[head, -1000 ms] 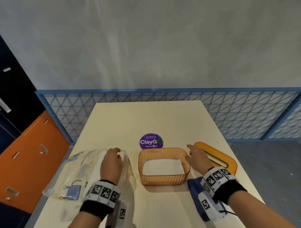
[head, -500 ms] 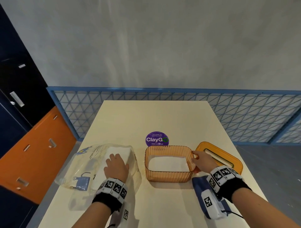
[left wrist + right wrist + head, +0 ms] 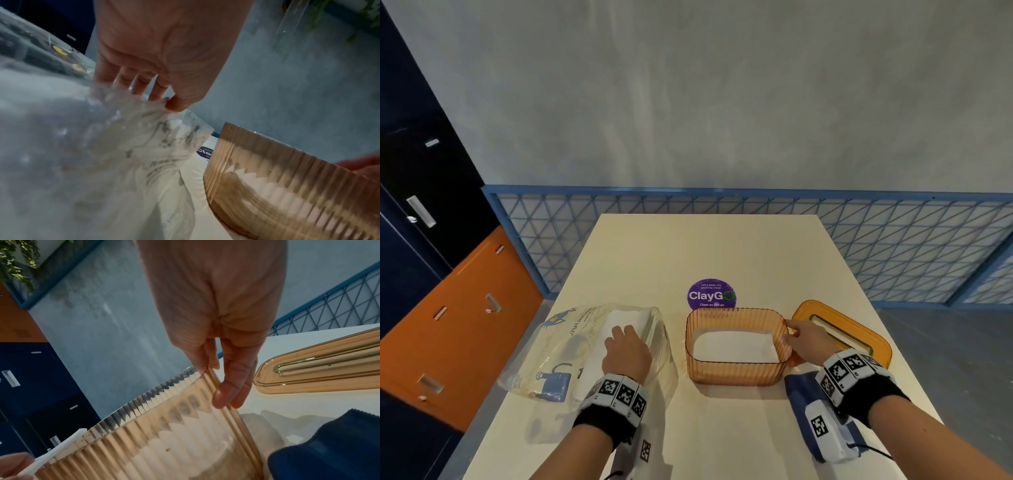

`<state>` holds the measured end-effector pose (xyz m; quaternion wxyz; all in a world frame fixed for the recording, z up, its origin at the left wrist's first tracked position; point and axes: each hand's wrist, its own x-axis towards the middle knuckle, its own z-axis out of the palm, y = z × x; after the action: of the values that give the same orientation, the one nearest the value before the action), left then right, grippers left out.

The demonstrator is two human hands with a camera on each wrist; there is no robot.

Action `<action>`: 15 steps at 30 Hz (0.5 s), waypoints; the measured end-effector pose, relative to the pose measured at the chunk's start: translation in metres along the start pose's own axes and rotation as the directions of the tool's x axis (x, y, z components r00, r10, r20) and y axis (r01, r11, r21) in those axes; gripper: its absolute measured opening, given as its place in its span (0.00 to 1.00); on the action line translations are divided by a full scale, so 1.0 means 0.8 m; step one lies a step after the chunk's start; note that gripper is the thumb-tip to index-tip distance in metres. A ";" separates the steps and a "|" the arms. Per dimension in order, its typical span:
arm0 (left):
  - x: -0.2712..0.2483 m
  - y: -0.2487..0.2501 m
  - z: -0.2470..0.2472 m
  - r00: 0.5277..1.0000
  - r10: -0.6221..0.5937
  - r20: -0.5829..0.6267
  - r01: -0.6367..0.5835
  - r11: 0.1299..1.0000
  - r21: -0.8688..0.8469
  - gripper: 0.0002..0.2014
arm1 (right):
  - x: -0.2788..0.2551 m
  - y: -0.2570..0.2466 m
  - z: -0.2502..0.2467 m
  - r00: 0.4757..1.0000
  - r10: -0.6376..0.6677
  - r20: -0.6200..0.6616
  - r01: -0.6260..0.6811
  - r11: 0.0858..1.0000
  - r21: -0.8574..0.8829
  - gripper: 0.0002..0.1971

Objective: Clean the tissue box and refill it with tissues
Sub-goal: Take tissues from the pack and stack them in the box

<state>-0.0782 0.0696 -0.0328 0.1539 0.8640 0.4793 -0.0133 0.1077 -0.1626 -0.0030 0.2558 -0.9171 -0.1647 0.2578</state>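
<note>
The ribbed orange tissue box point(image 3: 738, 371) stands open at mid-table with a low layer of white tissues point(image 3: 734, 346) inside. My right hand point(image 3: 796, 337) pinches its right rim: in the right wrist view the thumb is inside and the fingers point(image 3: 228, 395) outside the box point(image 3: 164, 434) wall. My left hand point(image 3: 625, 342) lies on the tissue pack point(image 3: 589, 346), a white stack in a clear printed bag. In the left wrist view, my left hand point(image 3: 164, 97) pinches the crinkled pack point(image 3: 92, 154), with the box point(image 3: 287, 186) beside it.
The orange lid point(image 3: 840, 329) with its slot lies right of the box, also seen as the lid point(image 3: 318, 374). A blue cloth point(image 3: 799, 389) sits under my right wrist. A purple round sticker point(image 3: 711, 295) is behind the box. Blue mesh railing lines the far edge.
My right hand went from hovering by the box's right corner to pinching its rim. My left hand slid back from the pack's far end onto the stack.
</note>
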 end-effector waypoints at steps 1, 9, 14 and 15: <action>-0.001 0.001 0.000 1.000 0.000 0.005 0.000 1.000 0.017 0.16 | -0.001 0.000 0.000 1.000 0.003 -0.003 -0.003 1.000 -0.010 0.20; -0.001 0.002 -0.014 0.997 0.072 -0.032 -0.068 0.992 0.102 0.12 | 0.005 0.003 -0.002 1.000 -0.005 0.025 0.007 0.998 -0.070 0.21; -0.013 -0.009 -0.067 0.985 0.068 -0.156 -0.075 0.997 -0.037 0.09 | 0.005 -0.025 -0.018 0.998 -0.057 -0.011 0.052 0.963 -0.266 0.28; -0.018 -0.012 -0.079 0.973 0.076 -0.216 -0.092 0.994 -0.063 0.08 | 0.000 -0.040 -0.022 0.991 -0.123 -0.059 0.106 0.965 -0.238 0.27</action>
<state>-0.1018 0.0804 0.0272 0.1332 0.8738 0.4562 0.1035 0.1125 -0.1434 0.0275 0.1662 -0.9386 -0.2372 0.1874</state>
